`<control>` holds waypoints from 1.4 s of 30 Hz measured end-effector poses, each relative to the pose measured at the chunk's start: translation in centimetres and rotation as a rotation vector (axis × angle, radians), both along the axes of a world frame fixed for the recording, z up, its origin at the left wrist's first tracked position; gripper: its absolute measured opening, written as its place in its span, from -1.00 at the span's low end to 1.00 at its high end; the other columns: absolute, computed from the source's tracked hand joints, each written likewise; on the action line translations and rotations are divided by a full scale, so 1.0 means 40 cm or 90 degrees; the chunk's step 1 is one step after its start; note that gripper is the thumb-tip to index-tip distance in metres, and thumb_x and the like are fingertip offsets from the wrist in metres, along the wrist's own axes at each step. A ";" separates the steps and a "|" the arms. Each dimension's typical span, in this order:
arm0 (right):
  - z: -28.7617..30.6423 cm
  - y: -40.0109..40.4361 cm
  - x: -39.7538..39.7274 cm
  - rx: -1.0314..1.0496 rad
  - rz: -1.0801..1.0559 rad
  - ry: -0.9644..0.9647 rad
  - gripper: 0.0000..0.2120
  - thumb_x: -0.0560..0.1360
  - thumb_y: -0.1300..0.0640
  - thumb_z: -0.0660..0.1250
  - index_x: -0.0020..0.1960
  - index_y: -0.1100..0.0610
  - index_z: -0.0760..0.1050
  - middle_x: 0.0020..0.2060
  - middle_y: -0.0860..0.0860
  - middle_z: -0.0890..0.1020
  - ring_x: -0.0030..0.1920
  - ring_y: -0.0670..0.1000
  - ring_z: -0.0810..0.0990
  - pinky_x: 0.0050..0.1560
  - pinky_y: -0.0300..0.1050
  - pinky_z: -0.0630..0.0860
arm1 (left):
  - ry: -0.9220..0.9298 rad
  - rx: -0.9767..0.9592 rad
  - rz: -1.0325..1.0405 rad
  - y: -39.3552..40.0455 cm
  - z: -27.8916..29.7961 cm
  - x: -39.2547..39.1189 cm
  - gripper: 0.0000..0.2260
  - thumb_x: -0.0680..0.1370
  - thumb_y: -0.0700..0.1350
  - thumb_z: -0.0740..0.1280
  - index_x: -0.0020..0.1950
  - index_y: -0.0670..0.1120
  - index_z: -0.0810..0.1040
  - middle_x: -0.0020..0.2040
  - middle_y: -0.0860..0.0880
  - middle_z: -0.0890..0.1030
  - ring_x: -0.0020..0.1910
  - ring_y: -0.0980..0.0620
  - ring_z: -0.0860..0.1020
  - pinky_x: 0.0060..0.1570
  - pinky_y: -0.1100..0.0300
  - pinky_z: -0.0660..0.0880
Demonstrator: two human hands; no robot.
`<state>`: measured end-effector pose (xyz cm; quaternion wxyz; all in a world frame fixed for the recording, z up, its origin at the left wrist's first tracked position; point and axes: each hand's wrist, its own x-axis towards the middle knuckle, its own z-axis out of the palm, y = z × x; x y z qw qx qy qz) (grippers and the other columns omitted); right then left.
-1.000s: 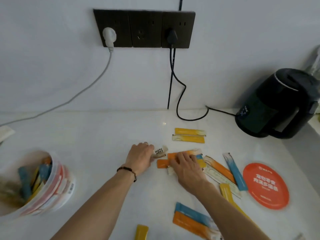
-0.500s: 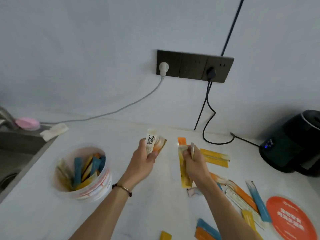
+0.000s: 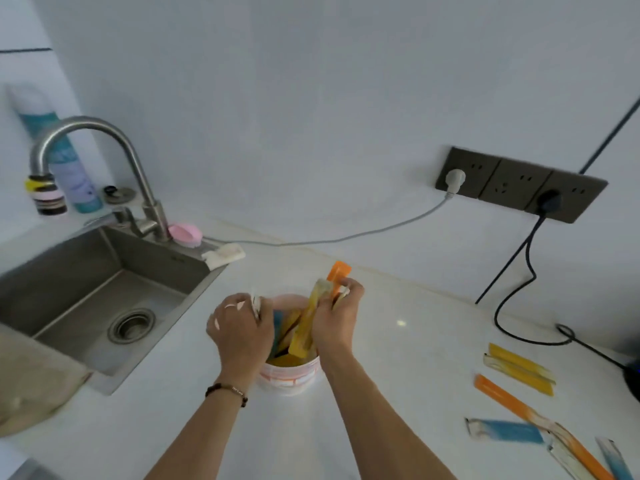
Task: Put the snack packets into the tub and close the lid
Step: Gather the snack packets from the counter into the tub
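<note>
Loading step: right hand (image 3: 334, 318) fingers pinch yellow and orange snack packets (image 3: 306, 327) over the tub (image 3: 289, 375); left hand (image 3: 240, 327) clutches a white packet. Next, release them inside; more packets (image 3: 516, 368) wait on the counter (image 3: 398, 375).

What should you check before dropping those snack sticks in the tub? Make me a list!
1. Tub open, no lid on: ok.
2. Right hand grips the yellow packet and orange packet: ok.
3. Yellow packet's lower end is over the tub's opening: ok.
4. Left hand at the tub's rim, holding a white packet: ok.
5. All packets gathered: not ok, loose packets lie on the counter at right.
6. Lid within reach: cannot tell, not in view.
</note>
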<state>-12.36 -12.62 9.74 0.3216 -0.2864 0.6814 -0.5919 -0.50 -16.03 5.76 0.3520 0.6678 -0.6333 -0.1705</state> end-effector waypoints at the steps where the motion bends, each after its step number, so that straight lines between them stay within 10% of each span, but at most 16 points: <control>1: -0.007 0.005 0.006 0.023 0.050 0.032 -0.58 0.55 0.24 0.13 0.28 -0.16 0.18 -0.22 -0.03 0.51 -0.23 0.01 0.56 -0.30 -0.18 0.47 | 0.007 0.020 -0.034 0.002 -0.015 0.011 -0.78 0.56 -0.01 0.23 -0.03 -0.12 0.59 0.05 -0.13 0.59 0.05 -0.13 0.53 0.15 -0.13 0.45; 4: -0.017 0.018 -0.002 0.097 0.175 0.155 -0.33 0.48 0.31 0.11 0.43 -0.24 0.07 -0.18 0.01 0.54 -0.21 0.00 0.55 -0.21 -0.20 0.48 | 0.158 0.138 -0.138 0.008 -0.030 0.016 -0.78 0.58 -0.03 0.21 0.21 -0.02 0.42 0.20 -0.08 0.42 -0.03 -0.01 0.53 -0.03 0.11 0.56; 12: 0.000 0.060 -0.122 0.259 0.306 0.662 -0.47 0.46 0.36 0.23 0.39 0.05 0.34 0.47 0.07 0.19 0.43 0.15 0.24 0.33 0.05 0.42 | 0.093 0.175 -0.278 0.042 -0.028 -0.079 -0.66 0.57 0.08 0.20 0.27 -0.04 0.37 0.29 -0.10 0.38 0.13 -0.05 0.51 0.12 0.07 0.49; 16: 0.005 0.189 -0.227 0.206 0.108 0.517 -0.58 0.55 0.16 0.23 0.40 0.10 0.34 0.40 0.09 0.35 0.37 0.12 0.37 0.35 0.02 0.38 | -0.127 -0.106 -0.277 0.097 -0.010 -0.135 -0.69 0.46 0.05 0.28 0.12 -0.09 0.51 0.32 -0.19 0.47 0.40 -0.21 0.33 0.35 -0.17 0.26; 20: -0.074 0.400 -0.314 0.308 0.043 0.478 -0.71 0.53 0.21 0.26 0.24 0.17 0.51 0.22 0.13 0.50 0.21 0.13 0.52 0.23 -0.09 0.42 | -0.065 -0.329 -0.365 0.258 0.003 -0.220 -0.87 0.42 -0.09 0.35 -0.09 -0.11 0.57 -0.02 -0.13 0.62 -0.02 -0.19 0.57 0.03 -0.07 0.41; 23: -0.150 0.554 -0.362 0.408 0.073 0.470 -0.70 0.53 0.16 0.27 0.25 0.13 0.49 0.23 0.11 0.51 0.22 0.12 0.51 0.24 -0.06 0.42 | -0.124 -0.105 -0.529 0.405 -0.039 -0.280 -0.69 0.49 0.10 0.25 0.11 -0.07 0.46 -0.04 -0.09 0.61 -0.07 -0.11 0.59 -0.15 0.08 0.50; 26: -0.209 0.683 -0.422 0.550 0.085 0.513 -0.52 0.51 0.03 0.29 0.40 0.06 0.33 0.38 0.07 0.40 0.37 0.11 0.35 0.35 0.02 0.34 | -0.356 0.230 -0.590 0.522 -0.125 -0.330 -0.20 0.37 0.43 0.19 0.40 -0.09 0.21 0.27 -0.11 0.48 0.21 -0.12 0.49 0.08 0.02 0.47; 30: -0.261 0.804 -0.482 0.661 0.199 0.528 -0.30 0.46 -0.06 0.35 0.50 -0.01 0.10 0.49 -0.02 0.24 0.47 0.09 0.20 0.43 0.06 0.24 | -0.425 0.301 -0.604 0.637 -0.172 -0.361 0.07 0.20 0.49 0.28 0.47 -0.15 0.08 0.38 -0.14 0.34 0.31 -0.16 0.37 0.17 -0.01 0.42; 37: -0.309 0.856 -0.516 0.546 0.154 0.490 -0.68 0.49 0.27 0.23 0.23 0.14 0.40 0.14 0.13 0.45 0.17 0.18 0.46 0.14 0.03 0.42 | -0.503 0.262 -0.683 0.728 -0.219 -0.414 -0.65 0.55 -0.03 0.28 0.26 -0.14 0.34 0.22 -0.13 0.49 0.20 -0.11 0.46 0.11 0.05 0.43; 42: -0.295 0.852 -0.553 0.478 0.047 0.388 -0.79 0.51 0.31 0.13 0.15 0.23 0.36 0.12 0.17 0.43 0.07 0.23 0.50 0.03 0.09 0.43 | -0.438 0.168 -0.696 0.699 -0.210 -0.460 -0.80 0.59 -0.19 0.12 0.21 -0.14 0.34 0.12 -0.13 0.51 0.00 -0.14 0.55 -0.15 0.08 0.40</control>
